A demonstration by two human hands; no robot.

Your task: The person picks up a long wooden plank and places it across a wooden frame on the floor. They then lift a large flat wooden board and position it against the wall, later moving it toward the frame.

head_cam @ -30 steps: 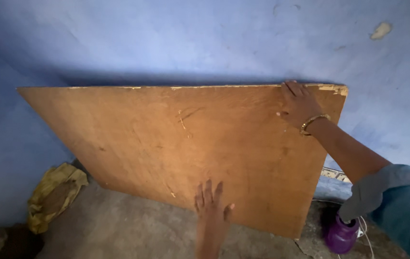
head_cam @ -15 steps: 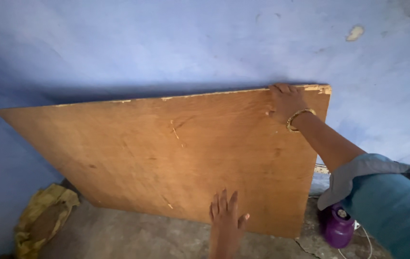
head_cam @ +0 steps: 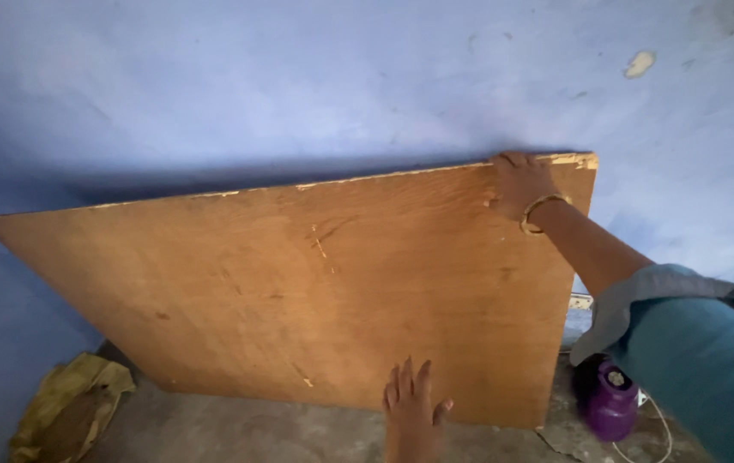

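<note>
Leaning: plywood board (head_cam: pixel 298 291) against blue wall (head_cam: pixel 298 86), long axis left-right across frame.
Right hand (head_cam: pixel 521 184): grip closed over board's top edge, upper right.
Left hand (head_cam: pixel 414 407): open, flat on board's face, lower centre.

We cannot see our right hand's (head_cam: pixel 519 182) fingertips, curled behind the board's (head_cam: pixel 315 291) top edge. Our left hand (head_cam: pixel 411 405) is cut off at the wrist by the bottom edge, as are the yellow cloth (head_cam: pixel 66 410) and the purple jug (head_cam: pixel 610 403).
</note>
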